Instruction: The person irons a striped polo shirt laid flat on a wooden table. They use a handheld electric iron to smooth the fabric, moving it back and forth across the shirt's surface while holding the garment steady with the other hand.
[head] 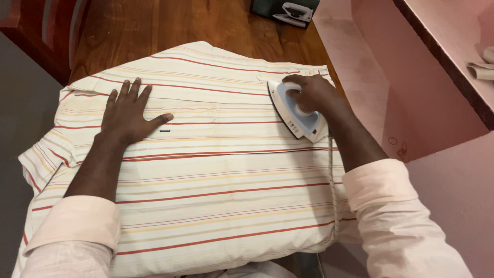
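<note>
We start with the wooden table (154, 25), which carries a cream shirt (221, 195) with red and yellow stripes, spread flat across most of the surface and hanging a little over the near edge. The broad lower part of the shirt looks smooth to us, so we judge that stretch largely pressed — the upper band near the pocket and the left sleeve, which shows soft folds, seems to be what is left.

Our left hand (126, 116) lies palm down on the upper left of the shirt, fingers spread wide, holding the cloth flat. Our right hand (311, 92) is curled round the handle of a white and pale blue iron (296, 116), fingers closed on it — the iron sits sole down on the shirt's upper right, its tip pointing away from us. Its cord (332, 185) runs down along the shirt's right edge.
</note>
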